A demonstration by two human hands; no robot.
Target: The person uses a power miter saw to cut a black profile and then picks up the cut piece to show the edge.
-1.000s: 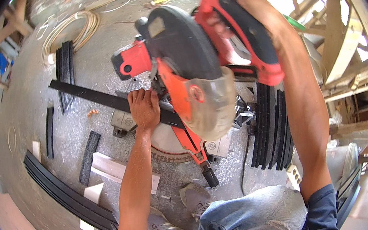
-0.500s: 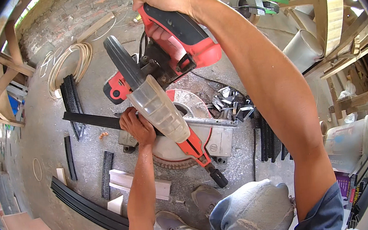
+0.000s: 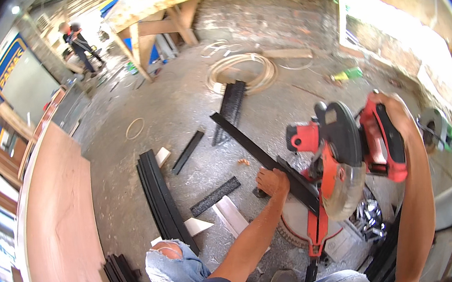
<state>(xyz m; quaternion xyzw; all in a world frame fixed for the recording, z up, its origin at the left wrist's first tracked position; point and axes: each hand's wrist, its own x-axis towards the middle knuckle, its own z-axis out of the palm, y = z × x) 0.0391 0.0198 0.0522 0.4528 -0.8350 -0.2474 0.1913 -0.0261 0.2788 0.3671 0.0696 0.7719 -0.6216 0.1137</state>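
Note:
A red and black miter saw (image 3: 340,128) stands on the floor at the right, with a clear blade guard and a round base. My right hand (image 3: 398,113) is wrapped round its red and black handle. Across the saw's base lies a long black strip (image 3: 241,141), its far end sticking out to the upper left. My left hand (image 3: 273,182) holds the strip down beside the saw, fingers curled at its edge. The blade is mostly hidden by the guard, so I cannot tell whether it touches the strip.
Black strips (image 3: 160,198), a short black piece (image 3: 215,195) and a white moulding offcut (image 3: 230,216) lie left of the saw. Metal scraps (image 3: 370,218) are heaped at its right. Farther off are a coiled hose (image 3: 268,75), a green bottle (image 3: 348,74), a wooden board (image 3: 60,226) and a person (image 3: 80,46).
The view has swung left, so the saw sits farther right and the far room shows. My left hand remains on the black strip and my right hand on the saw's handle.

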